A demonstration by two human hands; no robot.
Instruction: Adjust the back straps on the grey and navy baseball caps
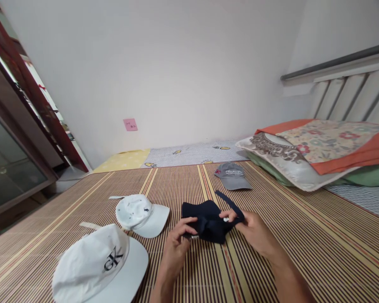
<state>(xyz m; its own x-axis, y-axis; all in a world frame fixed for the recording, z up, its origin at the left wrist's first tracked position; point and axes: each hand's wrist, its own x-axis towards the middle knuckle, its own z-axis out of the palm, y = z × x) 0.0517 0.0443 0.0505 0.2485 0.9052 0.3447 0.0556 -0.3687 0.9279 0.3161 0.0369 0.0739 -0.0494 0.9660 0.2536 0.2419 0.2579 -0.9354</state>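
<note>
Both my hands grip a dark navy cap [208, 210], which looks folded in on itself just above the striped mat. My left hand [178, 240] pinches its left lower edge between thumb and fingers. On the other side my right hand [251, 229] closes round the cap near its strap, whose loose end sticks up to the upper left. Left of my hands lies a white cap [134, 212] with a small dark emblem. Nearer to me rests a larger white cap [91, 263] with black letters. A grey cap [232, 174] with pale lettering sits farther back.
A striped bamboo-like mat [164, 185] covers the bed. Pillows with a floral, orange-edged cover [337, 139] are piled at the right, by a radiator [350, 94]. Checked bedding [189, 153] runs along the white wall, where a pink note [130, 124] is stuck. A glass-fronted cabinet [9, 164] stands left.
</note>
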